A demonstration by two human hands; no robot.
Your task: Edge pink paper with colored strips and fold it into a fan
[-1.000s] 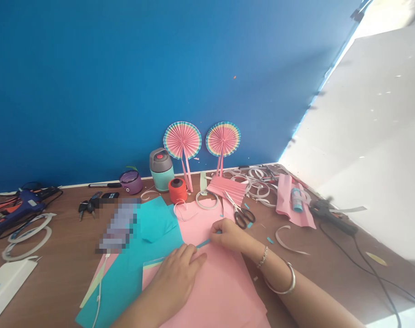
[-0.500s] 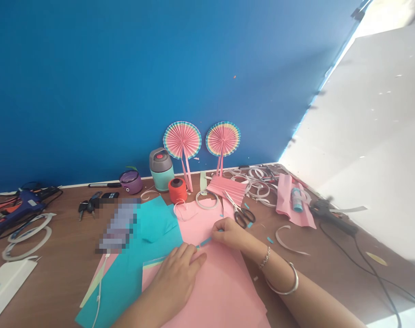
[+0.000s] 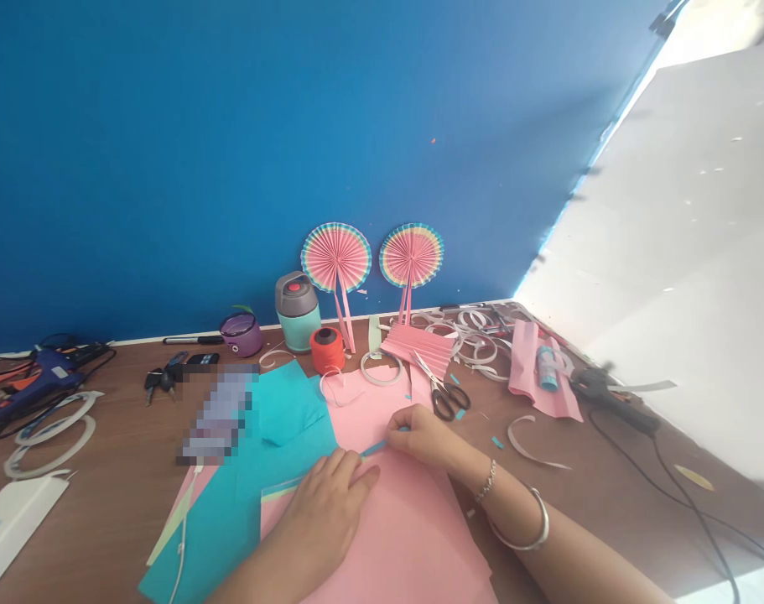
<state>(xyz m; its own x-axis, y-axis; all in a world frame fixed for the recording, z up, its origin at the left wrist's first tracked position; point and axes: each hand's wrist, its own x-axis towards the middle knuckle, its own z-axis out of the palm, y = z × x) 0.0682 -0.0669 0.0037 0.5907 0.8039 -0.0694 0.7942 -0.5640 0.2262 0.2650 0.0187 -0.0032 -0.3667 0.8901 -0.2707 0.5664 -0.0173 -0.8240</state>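
Blue-painted wall (image 3: 231, 151) spans ten to one o'clock in the head view, meeting a bright white surface (image 3: 689, 235) toward three, above a brown wood-grained tabletop (image 3: 117, 453). At six o'clock on the tabletop lies a large pink paper sheet (image 3: 413, 537). A person's left hand (image 3: 331, 503), between six and seven, rests palm down on it, fingers extended and gripping nothing visible. The right hand (image 3: 419, 432), between five and six, pinches a narrow blue paper strip (image 3: 374, 450) at the sheet's far edge. Teal paper (image 3: 249, 486) spreads beneath at half past seven. Two round, pleated pink paper fans with blue rims, one at ten (image 3: 335, 258), the other at one (image 3: 411, 256), stand against the wall. Black-handled metal scissors (image 3: 443, 398) lie splayed between four and five; curled white strips (image 3: 475, 346) cluster between three and four. A blue glue gun (image 3: 51, 377) sits between eight and nine.
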